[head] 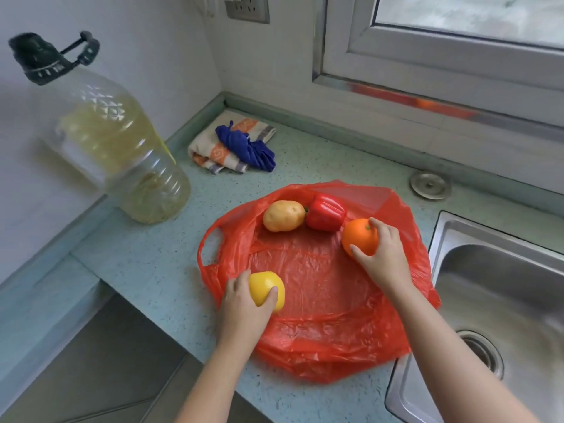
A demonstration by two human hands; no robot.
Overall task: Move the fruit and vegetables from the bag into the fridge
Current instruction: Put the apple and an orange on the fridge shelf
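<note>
Where the 2 bare forearms enter from the lower edge, each reaches over a pale blue-green speckled worktop [146, 264] onto a red plastic bag [320, 300] that lies spread flat and open. The left hand [244, 306] is closed around a yellow fruit [265, 290] at the bag's near left edge, thumb across its front face. The right hand [386, 254] grips an orange [359, 237] toward the bag's right side, with fingertips [373, 222] on the stem end and thumb on the near side. Whether either fruit is lifted clear of the plastic cannot be determined. Further back on the bag, 2 items lie untouched: a potato [283, 215] and, just to its right and touching it, a red bell pepper [326, 212]. The pepper sits just beside the orange. 1 bag handle loop [210, 242] lies open on the left. To the right, a stainless steel sink [500, 300] is set into the worktop, with its drain [482, 349] visible. Left of the bag stands a large clear bottle [122, 148] with yellowish liquid and a dark cap. Behind the bag, near the wall corner, lies a folded striped cloth [213, 151] with a blue cloth [247, 148] on top. A round metal cover [430, 184] sits at the back edge, below a window frame [427, 74]. A wall socket [247, 7] is at the top. No fridge is in view.
</note>
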